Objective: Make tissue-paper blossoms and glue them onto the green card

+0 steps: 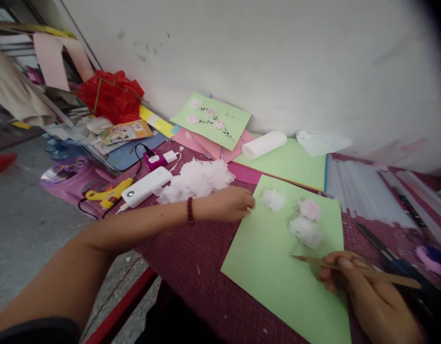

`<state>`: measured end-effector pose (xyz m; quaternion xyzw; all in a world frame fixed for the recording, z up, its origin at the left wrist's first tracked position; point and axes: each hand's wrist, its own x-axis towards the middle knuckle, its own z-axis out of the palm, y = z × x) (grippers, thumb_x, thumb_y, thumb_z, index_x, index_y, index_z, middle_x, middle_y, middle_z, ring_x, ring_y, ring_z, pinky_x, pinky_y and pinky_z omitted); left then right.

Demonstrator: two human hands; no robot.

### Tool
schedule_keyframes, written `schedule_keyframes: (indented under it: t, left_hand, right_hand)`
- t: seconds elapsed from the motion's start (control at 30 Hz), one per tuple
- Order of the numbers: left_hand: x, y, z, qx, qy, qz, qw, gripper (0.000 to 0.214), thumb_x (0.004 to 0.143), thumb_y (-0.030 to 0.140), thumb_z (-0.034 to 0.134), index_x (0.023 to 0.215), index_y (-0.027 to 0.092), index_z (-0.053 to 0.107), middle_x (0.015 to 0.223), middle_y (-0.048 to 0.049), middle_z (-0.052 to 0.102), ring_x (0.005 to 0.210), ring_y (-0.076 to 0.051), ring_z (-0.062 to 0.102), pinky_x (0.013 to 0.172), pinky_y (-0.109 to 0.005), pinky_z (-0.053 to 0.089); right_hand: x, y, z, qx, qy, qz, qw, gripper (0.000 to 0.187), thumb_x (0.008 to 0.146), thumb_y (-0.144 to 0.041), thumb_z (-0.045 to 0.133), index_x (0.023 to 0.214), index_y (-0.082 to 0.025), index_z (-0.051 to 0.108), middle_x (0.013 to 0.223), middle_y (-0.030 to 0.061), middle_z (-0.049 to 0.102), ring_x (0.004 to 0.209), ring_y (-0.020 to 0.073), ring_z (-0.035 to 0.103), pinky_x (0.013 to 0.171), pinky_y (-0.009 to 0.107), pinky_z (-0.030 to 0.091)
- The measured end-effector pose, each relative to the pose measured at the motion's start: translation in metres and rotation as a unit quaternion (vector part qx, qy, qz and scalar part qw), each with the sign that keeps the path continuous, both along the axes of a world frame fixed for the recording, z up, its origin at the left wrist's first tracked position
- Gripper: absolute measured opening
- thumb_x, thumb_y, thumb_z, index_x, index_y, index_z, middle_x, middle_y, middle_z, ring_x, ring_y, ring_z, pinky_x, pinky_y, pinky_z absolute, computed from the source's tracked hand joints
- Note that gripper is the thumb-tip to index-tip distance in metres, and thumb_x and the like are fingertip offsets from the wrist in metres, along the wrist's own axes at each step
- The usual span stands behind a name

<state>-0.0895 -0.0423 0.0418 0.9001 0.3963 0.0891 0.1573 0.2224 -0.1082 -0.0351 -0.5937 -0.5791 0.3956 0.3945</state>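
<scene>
A sheet of green paper [278, 267] lies on the table with a white tissue puff [273, 199], a pink puff [309, 209] and a larger white puff [306, 232] on it. Small dark marks show beside the pink one. Between the fingers of my right hand [363, 286] is a slim, pointed wooden stick [381, 276], its tip over the sheet below the puffs. My left hand [231, 204] is closed at the sheet's left edge; what its fingers hold, if anything, is hidden. A pile of white tissue pieces [202, 177] lies just behind it.
At left are a yellow glue gun [111, 192], a white power bank [147, 186] and a purple socket [154, 160]. Behind stand a flower card [215, 119] and a white roll [264, 145]. Scissors [380, 243] and clear glue sticks [371, 191] lie right.
</scene>
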Motion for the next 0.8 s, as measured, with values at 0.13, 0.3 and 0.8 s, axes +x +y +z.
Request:
schedule_keyframes:
  t: [0.13, 0.3, 0.8]
  left_hand:
    - [-0.055, 0.045, 0.014, 0.088, 0.025, 0.180, 0.979, 0.018, 0.077, 0.016, 0.048, 0.075, 0.015, 0.066, 0.078, -0.0064, 0.066, 0.072, -0.015, 0.056, 0.068, -0.027, 0.040]
    - [-0.082, 0.071, 0.017, 0.064, 0.084, 0.256, 0.961, 0.026, 0.078, 0.028, 0.049, 0.061, 0.015, 0.063, 0.063, -0.0046, 0.059, 0.065, -0.015, 0.052, 0.062, -0.026, 0.035]
    - [-0.053, 0.028, 0.055, -0.196, -0.200, 0.205, 0.938, 0.014, 0.074, 0.028, 0.062, 0.069, 0.015, 0.059, 0.062, 0.0021, 0.052, 0.056, -0.007, 0.043, 0.056, -0.022, 0.034]
  right_hand:
    - [0.007, 0.001, -0.005, -0.042, 0.014, 0.049, 0.998, 0.030, 0.085, -0.056, 0.050, 0.078, -0.029, 0.064, 0.068, 0.0054, 0.062, 0.062, 0.0233, 0.058, 0.064, 0.040, 0.045]
    - [0.008, 0.001, -0.007, -0.057, 0.028, 0.034, 0.997, 0.027, 0.086, -0.056, 0.049, 0.081, -0.032, 0.062, 0.070, 0.0066, 0.061, 0.064, 0.0234, 0.057, 0.066, 0.041, 0.042]
    - [-0.006, -0.001, 0.016, -0.019, 0.061, 0.046, 0.997, 0.030, 0.084, -0.053, 0.055, 0.075, -0.026, 0.064, 0.064, 0.0054, 0.063, 0.058, 0.0214, 0.058, 0.059, 0.035, 0.046]
